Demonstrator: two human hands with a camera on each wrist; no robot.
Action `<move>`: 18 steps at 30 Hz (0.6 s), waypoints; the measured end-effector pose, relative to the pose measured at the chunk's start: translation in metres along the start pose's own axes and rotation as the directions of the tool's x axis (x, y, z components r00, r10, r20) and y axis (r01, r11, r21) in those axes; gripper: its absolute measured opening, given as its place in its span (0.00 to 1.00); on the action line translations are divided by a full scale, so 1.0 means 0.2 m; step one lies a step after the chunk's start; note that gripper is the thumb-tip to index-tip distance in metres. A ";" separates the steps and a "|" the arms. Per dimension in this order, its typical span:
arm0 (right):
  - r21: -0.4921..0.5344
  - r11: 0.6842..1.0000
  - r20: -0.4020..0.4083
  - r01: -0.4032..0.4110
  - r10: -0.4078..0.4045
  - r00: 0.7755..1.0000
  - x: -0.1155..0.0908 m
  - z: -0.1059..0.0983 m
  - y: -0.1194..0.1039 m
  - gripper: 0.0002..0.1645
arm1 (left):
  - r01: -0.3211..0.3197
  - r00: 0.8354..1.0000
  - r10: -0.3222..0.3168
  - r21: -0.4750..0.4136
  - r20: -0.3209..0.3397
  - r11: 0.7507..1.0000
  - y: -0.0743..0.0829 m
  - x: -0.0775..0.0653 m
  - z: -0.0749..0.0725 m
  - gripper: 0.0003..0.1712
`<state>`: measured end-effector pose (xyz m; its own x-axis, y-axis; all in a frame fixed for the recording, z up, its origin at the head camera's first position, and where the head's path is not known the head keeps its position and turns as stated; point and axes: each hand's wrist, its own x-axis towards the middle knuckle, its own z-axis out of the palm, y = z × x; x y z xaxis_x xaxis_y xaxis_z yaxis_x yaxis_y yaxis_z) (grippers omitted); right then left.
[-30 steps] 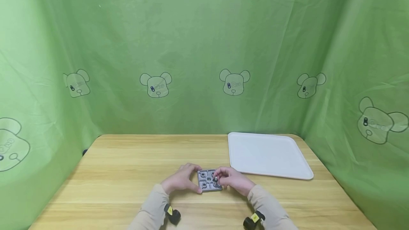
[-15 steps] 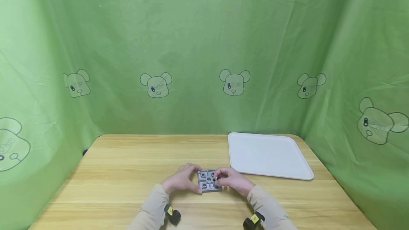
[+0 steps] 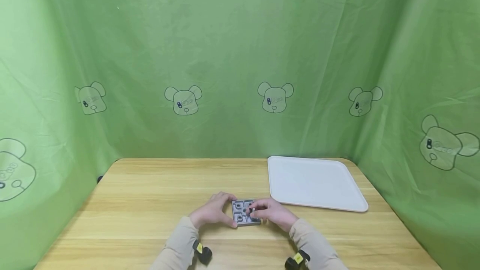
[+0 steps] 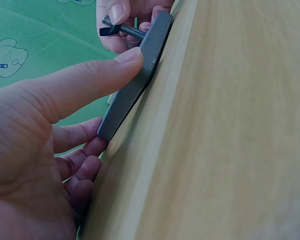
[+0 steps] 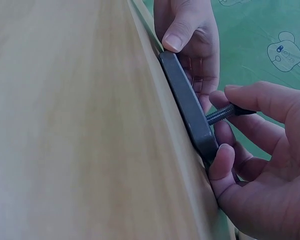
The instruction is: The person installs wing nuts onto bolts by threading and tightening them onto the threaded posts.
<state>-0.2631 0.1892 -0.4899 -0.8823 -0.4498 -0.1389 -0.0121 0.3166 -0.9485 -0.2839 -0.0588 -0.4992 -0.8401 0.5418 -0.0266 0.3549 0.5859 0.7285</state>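
Note:
A grey square metal plate (image 3: 243, 218) with moulded recesses lies on the wooden table. My left hand (image 3: 213, 211) grips its left side, thumb at the near corner and a finger at the far one. From the plate's right part rises a threaded bolt (image 5: 219, 116), with a dark wing nut (image 4: 108, 31) near its upper end. The thumb and index finger of my right hand (image 3: 275, 213) pinch the wing nut. In the right wrist view, other fingers of that hand curl beside the plate's edge. Part of the nut is hidden behind my fingertips.
A white tray (image 3: 315, 182) lies at the table's back right, just beyond my right hand. The wooden table (image 3: 150, 203) is backed by a green curtain (image 3: 225, 61) with bear prints, which also hangs at both sides.
My right fingers have turned a little around the wing nut, the index finger reaching further left over the plate. My left hand and the plate stay in place.

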 end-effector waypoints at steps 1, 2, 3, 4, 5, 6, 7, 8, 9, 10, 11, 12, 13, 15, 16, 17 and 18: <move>-0.002 1.000 0.001 -0.001 0.001 1.000 0.00 0.00 0.00 0.20 | 0.000 1.000 0.000 0.001 -0.001 1.000 0.00 0.00 0.00 0.47; -0.003 1.000 0.001 -0.001 0.001 1.000 0.00 0.00 0.00 0.19 | -0.001 1.000 0.001 0.000 -0.002 1.000 0.00 0.00 0.00 0.47; -0.004 1.000 0.002 -0.001 0.001 1.000 0.00 0.00 0.00 0.19 | -0.001 1.000 0.001 -0.001 -0.002 1.000 0.00 0.00 0.00 0.47; -0.007 1.000 0.003 -0.001 0.001 1.000 0.00 0.00 0.00 0.19 | -0.002 1.000 0.002 -0.002 -0.002 1.000 0.00 0.00 0.00 0.48; -0.007 1.000 0.004 0.000 0.000 1.000 0.00 0.00 0.00 0.18 | -0.003 1.000 0.003 -0.005 -0.002 1.000 0.00 0.00 0.00 0.48; -0.008 1.000 0.005 -0.002 0.002 1.000 0.00 0.00 0.00 0.18 | -0.003 1.000 0.003 -0.006 -0.001 1.000 0.00 0.00 0.00 0.48; -0.007 1.000 0.007 -0.002 0.002 1.000 0.00 0.00 0.00 0.18 | -0.003 1.000 0.003 -0.009 0.000 1.000 0.00 0.00 0.00 0.48; -0.009 1.000 0.010 -0.001 0.001 1.000 0.00 0.00 0.00 0.18 | -0.003 1.000 0.003 -0.011 0.001 1.000 0.00 0.00 0.00 0.48; -0.009 1.000 0.012 0.000 0.000 1.000 0.00 0.00 0.00 0.18 | -0.004 1.000 0.004 -0.013 0.002 1.000 0.00 0.00 0.00 0.47; -0.006 1.000 0.014 0.001 -0.001 1.000 0.01 0.00 0.00 0.18 | -0.003 1.000 0.003 -0.014 0.002 1.000 0.00 0.00 0.00 0.47; -0.003 1.000 0.016 0.002 -0.002 1.000 0.01 0.00 0.00 0.18 | -0.004 1.000 0.004 -0.015 0.002 1.000 0.00 0.00 0.00 0.47; -0.003 1.000 0.020 0.003 -0.003 1.000 0.01 0.00 0.01 0.18 | -0.004 1.000 0.004 -0.016 0.003 1.000 0.00 0.00 0.00 0.47; -0.002 1.000 0.023 0.003 -0.003 1.000 0.01 0.00 0.01 0.18 | -0.004 1.000 0.004 -0.017 0.003 1.000 0.00 0.00 0.00 0.47; 0.005 1.000 0.031 0.005 -0.005 0.999 0.01 0.00 0.01 0.19 | -0.005 1.000 0.005 -0.016 0.003 1.000 0.00 0.00 0.00 0.47; 0.006 1.000 0.036 0.006 -0.006 0.999 0.01 -0.01 0.01 0.19 | -0.006 1.000 0.006 -0.016 0.003 1.000 0.00 0.00 0.00 0.48; 0.009 1.000 0.040 0.006 -0.007 0.999 0.01 -0.01 0.01 0.19 | -0.006 1.000 0.006 -0.017 0.003 1.000 0.00 0.00 0.00 0.48; 0.013 1.000 0.045 0.007 -0.007 0.999 0.01 -0.01 0.01 0.20 | -0.007 1.000 0.007 -0.017 0.003 1.000 0.00 0.00 0.00 0.48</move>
<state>-0.2652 0.1908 -0.4918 -0.8600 -0.4893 -0.1448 -0.0118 0.3027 -0.9530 -0.2841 -0.0587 -0.4996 -0.8366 0.5474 -0.0236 0.3534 0.5719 0.7403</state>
